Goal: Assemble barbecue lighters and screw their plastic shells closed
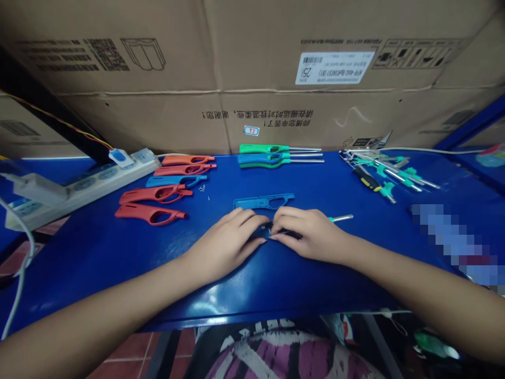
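Close together above the table's middle, both my hands work on a partly covered blue lighter shell (260, 231). My left hand (231, 239) pinches the shell's left part between thumb and fingers. My right hand (310, 231) is closed over its right part, fingertips on small parts inside that I cannot make out clearly. A metal lighter tube (343, 218) with a green base sticks out beyond the right hand. Just behind my hands lies a separate blue shell half (262, 201) with a trigger opening.
Red, orange and blue lighter shells (152, 213) lie at left, beside a white power strip (87, 184) and tiny loose parts (202, 188). Green and blue lighters with tubes (260, 160) lie at the back. At right are several metal tubes (394, 176) and a screwdriver (366, 179). Cardboard (165, 121) stands behind.
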`<state>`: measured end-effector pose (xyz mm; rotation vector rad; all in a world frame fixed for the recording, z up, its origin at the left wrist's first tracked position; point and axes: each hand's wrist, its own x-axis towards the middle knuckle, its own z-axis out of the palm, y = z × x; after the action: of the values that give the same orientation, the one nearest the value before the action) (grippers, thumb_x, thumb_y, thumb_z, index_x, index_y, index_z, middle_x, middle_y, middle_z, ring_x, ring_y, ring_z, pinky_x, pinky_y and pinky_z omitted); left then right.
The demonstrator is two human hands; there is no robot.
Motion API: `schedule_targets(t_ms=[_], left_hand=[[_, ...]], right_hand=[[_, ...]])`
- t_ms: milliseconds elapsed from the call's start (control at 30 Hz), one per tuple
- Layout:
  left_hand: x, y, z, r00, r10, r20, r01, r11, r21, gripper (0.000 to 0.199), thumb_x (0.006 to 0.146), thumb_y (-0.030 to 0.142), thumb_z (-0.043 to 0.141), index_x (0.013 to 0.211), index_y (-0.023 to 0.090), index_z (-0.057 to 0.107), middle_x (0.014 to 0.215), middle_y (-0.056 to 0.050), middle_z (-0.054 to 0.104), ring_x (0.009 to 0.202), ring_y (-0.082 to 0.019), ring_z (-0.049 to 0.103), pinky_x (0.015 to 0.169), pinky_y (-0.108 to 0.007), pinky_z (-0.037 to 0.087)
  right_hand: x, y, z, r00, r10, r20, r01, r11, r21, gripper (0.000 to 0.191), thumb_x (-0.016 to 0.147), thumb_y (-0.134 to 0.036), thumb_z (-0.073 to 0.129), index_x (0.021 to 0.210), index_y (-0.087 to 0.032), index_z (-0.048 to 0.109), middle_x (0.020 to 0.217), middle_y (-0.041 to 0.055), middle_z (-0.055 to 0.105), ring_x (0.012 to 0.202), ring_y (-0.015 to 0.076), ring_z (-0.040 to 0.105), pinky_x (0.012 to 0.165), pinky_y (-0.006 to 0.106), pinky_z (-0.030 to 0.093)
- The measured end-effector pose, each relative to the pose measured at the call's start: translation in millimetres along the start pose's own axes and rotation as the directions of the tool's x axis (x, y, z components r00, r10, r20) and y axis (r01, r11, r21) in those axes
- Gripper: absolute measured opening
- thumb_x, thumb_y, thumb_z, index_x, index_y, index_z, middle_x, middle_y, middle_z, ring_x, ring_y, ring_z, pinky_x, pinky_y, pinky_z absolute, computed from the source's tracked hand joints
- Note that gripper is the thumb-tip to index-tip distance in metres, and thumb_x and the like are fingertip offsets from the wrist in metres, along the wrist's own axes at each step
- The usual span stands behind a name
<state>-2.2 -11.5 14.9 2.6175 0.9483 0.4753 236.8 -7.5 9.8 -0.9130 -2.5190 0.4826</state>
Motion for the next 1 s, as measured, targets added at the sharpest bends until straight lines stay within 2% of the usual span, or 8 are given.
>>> schedule_targets(t_ms=[67, 200, 300, 400, 567, 667, 800, 1000], left_hand=[[0, 0, -0.2, 1.000, 0.012, 0.002, -0.012, 1.000, -0.006, 0.029, 0.101, 0.026, 0.055, 0.129, 0.019, 0.056, 0.118, -0.008, 0.063, 0.108, -0.025, 0.056, 0.097, -0.043, 0.050], [0, -1, -0.6, 0.999, 0.043, 0.018, -0.044, 0.999, 0.025, 0.035, 0.101, 0.025, 0.053, 0.136, 0.019, 0.056, 0.118, -0.010, 0.061, 0.108, -0.025, 0.055, 0.096, -0.044, 0.051], [-1, -1, -1.4, 0.998, 0.053, 0.035, -0.056, 0.996, 0.065, 0.036, 0.103, 0.024, 0.050, 0.137, 0.019, 0.058, 0.118, -0.011, 0.060, 0.107, -0.024, 0.055, 0.095, -0.042, 0.052], [-2, 0, -2.4, 0.997, 0.067, 0.039, -0.071, 0.990, 0.119, 0.037, 0.104, 0.024, 0.047, 0.138, 0.018, 0.059, 0.119, -0.013, 0.060, 0.107, -0.025, 0.055, 0.093, -0.043, 0.053], [-2, 2, -2.9, 0.995, 0.088, 0.043, -0.094, 0.981, 0.168, 0.037, 0.105, 0.025, 0.044, 0.137, 0.016, 0.060, 0.116, -0.014, 0.060, 0.104, -0.026, 0.056, 0.090, -0.044, 0.056], [-1, 2, -2.8, 0.994, 0.095, 0.049, -0.102, 0.979, 0.175, 0.036, 0.105, 0.025, 0.044, 0.135, 0.017, 0.062, 0.114, -0.014, 0.060, 0.104, -0.026, 0.057, 0.091, -0.044, 0.056], [-2, 1, -2.1, 0.994, 0.103, 0.041, -0.109, 0.977, 0.181, 0.035, 0.104, 0.025, 0.045, 0.131, 0.015, 0.065, 0.112, -0.014, 0.061, 0.102, -0.025, 0.058, 0.090, -0.043, 0.057], [-3, -2, 3.4, 0.991, 0.115, -0.062, -0.107, 0.988, 0.116, 0.037, 0.100, 0.026, 0.056, 0.135, 0.012, 0.060, 0.105, -0.012, 0.066, 0.099, -0.025, 0.060, 0.088, -0.041, 0.058]], right_hand=[[1, -1, -2, 0.998, 0.065, -0.017, -0.062, 0.990, 0.123, 0.008, 0.098, -0.026, 0.059, 0.095, -0.021, 0.064, 0.099, 0.0022, 0.067, 0.083, 0.0128, 0.062, 0.071, 0.025, 0.044], [2, 0, -10, 0.966, 0.250, 0.067, -0.259, 0.910, 0.324, 0.011, 0.098, -0.031, 0.058, 0.096, -0.021, 0.061, 0.077, -0.0017, 0.063, 0.058, 0.0100, 0.049, 0.058, 0.025, 0.038], [2, 3, -16, 0.956, 0.272, 0.106, -0.285, 0.789, 0.545, 0.014, 0.099, -0.033, 0.054, 0.095, -0.020, 0.054, 0.078, -0.0004, 0.063, 0.066, 0.0115, 0.056, 0.062, 0.025, 0.043], [3, 7, -20, 0.954, 0.284, 0.100, -0.280, 0.718, 0.637, 0.016, 0.098, -0.035, 0.057, 0.094, -0.020, 0.051, 0.080, -0.0009, 0.059, 0.070, 0.0112, 0.056, 0.065, 0.024, 0.044], [3, 13, -18, 0.952, 0.272, 0.143, -0.305, 0.782, 0.543, 0.018, 0.090, -0.030, 0.068, 0.098, -0.019, 0.058, 0.069, -0.0061, 0.048, 0.060, 0.0088, 0.044, 0.054, 0.021, 0.037], [3, 13, -17, 0.976, 0.181, 0.118, -0.213, 0.891, 0.400, 0.002, 0.089, -0.019, 0.064, 0.090, -0.017, 0.064, 0.071, -0.0040, 0.053, 0.059, 0.0078, 0.044, 0.056, 0.021, 0.038], [3, 11, -17, 0.991, 0.088, 0.101, -0.114, 0.950, 0.291, 0.005, 0.088, -0.013, 0.064, 0.091, -0.016, 0.066, 0.077, -0.0019, 0.058, 0.063, 0.0078, 0.048, 0.060, 0.020, 0.041], [5, 12, -10, 0.991, 0.126, -0.042, -0.116, 0.975, 0.187, 0.006, 0.093, -0.017, 0.062, 0.090, -0.015, 0.067, 0.076, -0.0003, 0.059, 0.061, 0.0086, 0.052, 0.059, 0.021, 0.041]])
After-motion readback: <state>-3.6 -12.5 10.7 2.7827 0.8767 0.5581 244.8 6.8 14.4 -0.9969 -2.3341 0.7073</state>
